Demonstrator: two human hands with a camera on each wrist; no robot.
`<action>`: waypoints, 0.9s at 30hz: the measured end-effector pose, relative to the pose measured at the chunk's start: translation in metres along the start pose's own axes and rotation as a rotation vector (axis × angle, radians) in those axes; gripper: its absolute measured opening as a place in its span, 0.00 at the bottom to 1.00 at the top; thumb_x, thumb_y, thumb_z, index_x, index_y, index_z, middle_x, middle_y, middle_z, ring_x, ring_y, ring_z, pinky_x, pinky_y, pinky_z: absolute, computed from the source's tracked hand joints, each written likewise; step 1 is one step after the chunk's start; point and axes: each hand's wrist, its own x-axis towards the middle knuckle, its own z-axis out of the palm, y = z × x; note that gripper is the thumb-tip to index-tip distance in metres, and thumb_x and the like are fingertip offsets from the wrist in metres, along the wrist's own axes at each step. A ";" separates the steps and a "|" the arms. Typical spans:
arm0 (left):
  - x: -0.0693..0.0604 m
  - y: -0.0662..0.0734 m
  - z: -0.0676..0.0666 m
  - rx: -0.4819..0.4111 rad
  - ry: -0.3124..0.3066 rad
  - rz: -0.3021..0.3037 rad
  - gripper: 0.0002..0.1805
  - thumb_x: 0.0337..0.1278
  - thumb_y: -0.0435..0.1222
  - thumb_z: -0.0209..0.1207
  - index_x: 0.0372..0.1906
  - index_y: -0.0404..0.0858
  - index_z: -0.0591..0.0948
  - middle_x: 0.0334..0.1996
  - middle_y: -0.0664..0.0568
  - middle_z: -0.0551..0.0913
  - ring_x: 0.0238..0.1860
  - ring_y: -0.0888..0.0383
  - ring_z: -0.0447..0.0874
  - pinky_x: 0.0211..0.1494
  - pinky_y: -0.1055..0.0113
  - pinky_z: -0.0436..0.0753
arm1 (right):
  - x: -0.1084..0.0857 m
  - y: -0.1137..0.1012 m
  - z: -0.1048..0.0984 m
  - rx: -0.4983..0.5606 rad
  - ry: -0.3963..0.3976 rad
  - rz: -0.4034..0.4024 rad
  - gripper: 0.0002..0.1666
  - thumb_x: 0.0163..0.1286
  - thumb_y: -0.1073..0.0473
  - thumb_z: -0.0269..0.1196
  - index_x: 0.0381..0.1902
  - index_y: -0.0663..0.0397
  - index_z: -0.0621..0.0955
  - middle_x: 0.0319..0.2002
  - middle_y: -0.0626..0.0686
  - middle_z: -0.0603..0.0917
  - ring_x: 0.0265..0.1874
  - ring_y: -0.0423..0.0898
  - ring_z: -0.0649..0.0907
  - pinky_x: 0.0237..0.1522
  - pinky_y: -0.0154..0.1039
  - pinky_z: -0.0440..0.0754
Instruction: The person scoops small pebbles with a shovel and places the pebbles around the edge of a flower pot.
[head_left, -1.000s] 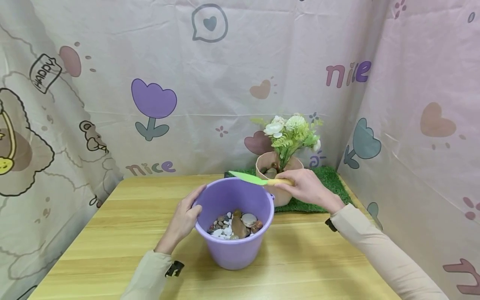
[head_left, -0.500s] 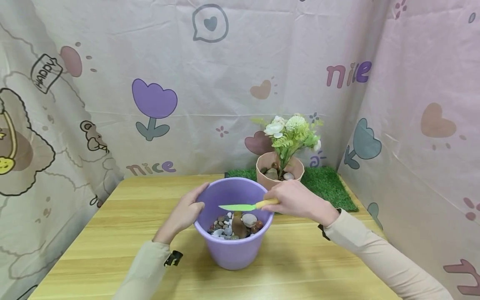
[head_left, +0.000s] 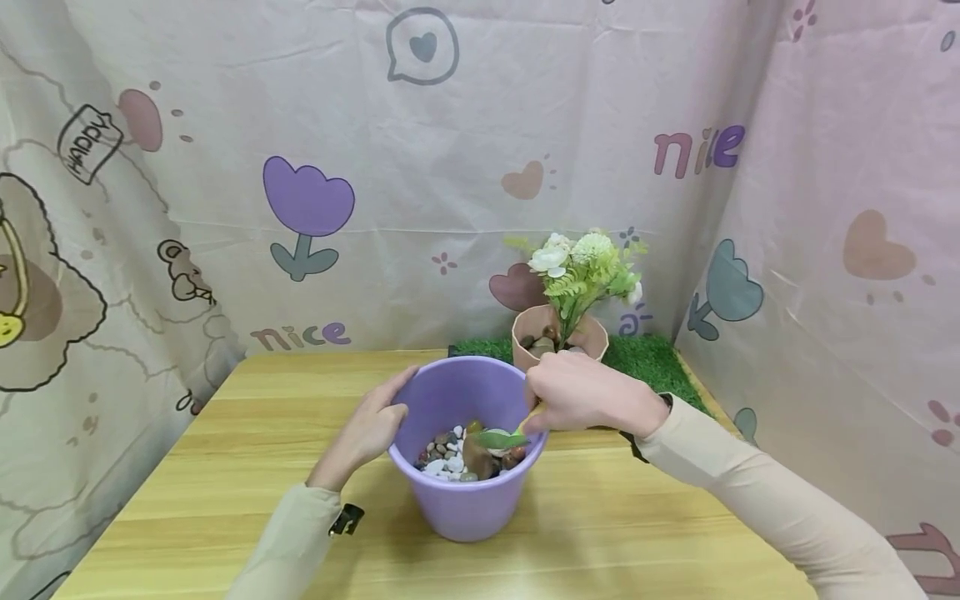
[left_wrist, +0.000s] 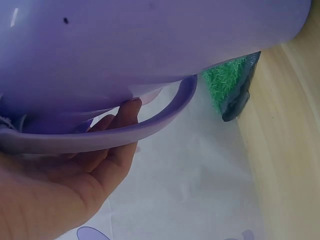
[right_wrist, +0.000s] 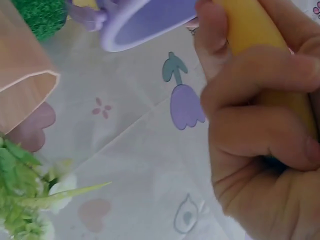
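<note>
A purple bucket [head_left: 468, 510] stands on the wooden table with pebbles [head_left: 448, 457] and larger stones in its bottom. My left hand [head_left: 367, 429] grips its left rim, thumb over the edge. In the left wrist view, the fingers reach past the bucket's handle [left_wrist: 107, 140] and touch the outer wall. My right hand [head_left: 588, 393], above the right rim, grips a small garden trowel [head_left: 501, 439] whose green blade points down into the bucket over the stones. Whether the blade touches them I cannot tell. The right wrist view shows fingers wrapped round the yellow trowel handle [right_wrist: 255, 25].
Behind the right hand is a pink flowerpot [head_left: 527, 360] with stones and white flowers [head_left: 588, 267]. It stands on a mat of artificial grass [head_left: 652, 362]. Printed cloth [head_left: 420, 167] hangs round the back and sides of the table.
The right hand has brought the trowel from above the bucket's far rim down and inside, turning the blade downward. The left hand and the bucket have stayed nearly still.
</note>
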 end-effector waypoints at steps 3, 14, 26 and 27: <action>0.000 0.000 0.000 -0.003 0.009 0.007 0.38 0.56 0.27 0.43 0.76 0.39 0.58 0.74 0.39 0.61 0.71 0.39 0.63 0.74 0.43 0.62 | 0.007 -0.007 -0.003 -0.006 -0.059 0.029 0.28 0.50 0.49 0.70 0.05 0.37 0.63 0.09 0.35 0.52 0.12 0.35 0.57 0.13 0.30 0.51; -0.003 0.000 0.002 -0.020 0.034 0.037 0.38 0.54 0.26 0.43 0.75 0.37 0.59 0.72 0.38 0.64 0.69 0.39 0.67 0.72 0.43 0.66 | 0.022 -0.023 0.016 -0.198 0.000 0.051 0.17 0.48 0.56 0.71 0.12 0.44 0.72 0.15 0.44 0.74 0.15 0.42 0.72 0.15 0.37 0.71; -0.002 -0.001 0.003 -0.039 0.039 0.035 0.38 0.54 0.27 0.44 0.75 0.39 0.60 0.73 0.40 0.64 0.70 0.39 0.66 0.72 0.43 0.66 | 0.020 -0.014 0.046 -0.291 0.174 0.030 0.19 0.51 0.53 0.71 0.10 0.45 0.72 0.13 0.44 0.73 0.11 0.44 0.71 0.12 0.41 0.72; -0.002 -0.002 0.002 -0.040 0.039 0.032 0.38 0.54 0.27 0.44 0.75 0.39 0.60 0.73 0.40 0.64 0.70 0.39 0.66 0.72 0.43 0.66 | 0.020 -0.013 0.047 -0.292 0.176 0.029 0.19 0.51 0.53 0.71 0.11 0.45 0.73 0.14 0.45 0.74 0.11 0.44 0.71 0.12 0.41 0.71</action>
